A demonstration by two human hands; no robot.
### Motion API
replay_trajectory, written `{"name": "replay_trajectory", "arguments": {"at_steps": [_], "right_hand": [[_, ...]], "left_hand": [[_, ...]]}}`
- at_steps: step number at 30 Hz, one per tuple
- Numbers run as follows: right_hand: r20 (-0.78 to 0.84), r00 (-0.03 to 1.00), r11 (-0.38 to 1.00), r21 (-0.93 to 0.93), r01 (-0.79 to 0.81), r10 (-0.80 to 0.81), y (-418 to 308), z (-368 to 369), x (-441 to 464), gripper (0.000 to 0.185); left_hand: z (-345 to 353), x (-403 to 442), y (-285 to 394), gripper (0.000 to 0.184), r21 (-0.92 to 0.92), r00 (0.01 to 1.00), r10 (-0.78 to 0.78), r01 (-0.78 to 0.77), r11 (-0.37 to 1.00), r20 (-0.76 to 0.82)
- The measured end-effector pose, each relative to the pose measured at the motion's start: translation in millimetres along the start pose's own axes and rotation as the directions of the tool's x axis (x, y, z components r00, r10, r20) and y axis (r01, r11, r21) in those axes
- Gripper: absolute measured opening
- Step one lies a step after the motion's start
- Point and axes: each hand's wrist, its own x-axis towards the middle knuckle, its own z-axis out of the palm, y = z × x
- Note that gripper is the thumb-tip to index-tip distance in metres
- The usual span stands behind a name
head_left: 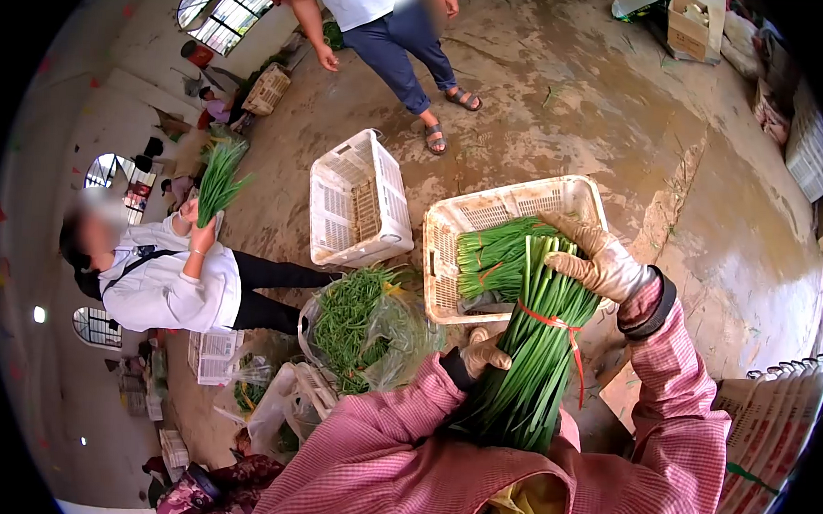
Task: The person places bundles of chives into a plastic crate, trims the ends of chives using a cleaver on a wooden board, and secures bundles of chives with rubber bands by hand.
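A thick bunch of garlic chives (523, 368), bound with a red tie (549, 319), is held before my chest, pale cut ends up and leafy tips down. My left hand (486, 354), in a dirty work glove, grips its left side, thumb showing and the other fingers largely hidden. At the cut ends is my gloved right hand (604, 258), its fingers and thumb bent about the top of the stems. Just beyond, a white plastic crate (440, 286) holds more tied chive bunches (494, 251).
Another white crate (399, 224) stands to the left, near a clear bag (399, 339) of loose greens. A person in white (176, 288) holds chives at left; a person in dark trousers (397, 59) stands ahead. Stacked crates (771, 429) rise at right.
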Motion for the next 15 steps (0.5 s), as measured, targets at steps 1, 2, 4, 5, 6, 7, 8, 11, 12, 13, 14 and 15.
{"name": "replay_trajectory", "arguments": {"at_steps": [1, 2, 4, 5, 6, 7, 8, 11, 12, 13, 14, 15], "right_hand": [[-0.08, 0.997, 1.0, -0.028, -0.011, 0.009, 6.3, 5.5, -3.3, 0.075], [-0.311, 0.935, 0.929, 0.367, -0.049, 0.172, 12.9, 5.6, -6.2, 0.087], [-0.447, 0.855, 0.937, 0.33, -0.116, 0.263, 37.6, -4.0, -26.8, 0.098], [-0.318, 0.888, 0.879, 0.446, -0.167, 0.331, 39.1, 10.9, -35.7, 0.1], [-0.18, 0.906, 0.804, 0.547, -0.232, 0.384, 41.8, 32.8, -50.9, 0.102], [-0.151, 0.916, 0.802, 0.55, -0.234, 0.371, 48.9, 62.7, -63.3, 0.1], [-0.119, 0.926, 0.8, 0.551, -0.238, 0.358, 54.1, 91.3, -70.3, 0.099], [-0.139, 0.787, 0.517, 0.819, -0.249, 0.601, 52.4, 125.9, -60.8, 0.081], [-0.109, 0.784, 0.522, 0.801, -0.295, 0.611, 60.1, 125.3, -55.9, 0.079], [-0.054, 0.789, 0.516, 0.783, -0.347, 0.612, 63.2, 122.3, -48.6, 0.08], [-0.006, 0.792, 0.515, 0.762, -0.392, 0.611, 67.6, 118.6, -38.0, 0.081], [0.025, 0.81, 0.575, 0.692, -0.437, 0.586, 76.9, 116.2, -27.5, 0.084]], "left_hand": [[0.6, 4.8, 1.7, 0.068, 0.102, 0.995, 0.088, -0.083, 0.991, -0.04], [-0.1, 5.4, 2.1, 0.067, 0.201, 0.98, 0.18, -0.16, 0.966, -0.084], [2.2, 10.2, 9.0, 0.07, 0.139, 0.969, 0.128, -0.099, 0.985, -0.213], [6.3, 15.0, 15.4, 0.071, 0.233, 0.952, 0.189, -0.132, 0.963, -0.24], [7.9, 18.8, 18.7, 0.071, 0.326, 0.933, 0.246, -0.154, 0.933, -0.263], [5.6, 25.2, 16.7, 0.078, 0.364, 0.909, 0.284, -0.164, 0.917, -0.306], [0.4, 33.7, 6.6, 0.09, 0.399, 0.883, 0.357, -0.222, 0.889, -0.305], [-21.0, 46.1, -22.9, 0.106, 0.712, 0.791, 0.554, -0.231, 0.663, -0.259], [-32.1, 44.8, -30.3, 0.109, 0.68, 0.809, 0.504, -0.188, 0.709, -0.301], [-38.5, 42.3, -28.9, 0.111, 0.697, 0.819, 0.531, -0.25, 0.672, -0.218], [-44.6, 32.0, -27.4, 0.111, 0.637, 0.883, 0.339, -0.062, 0.769, -0.324], [-61.4, 26.4, -31.7, 0.111, 0.717, 0.906, 0.324, -0.033, 0.697, -0.273]]}}
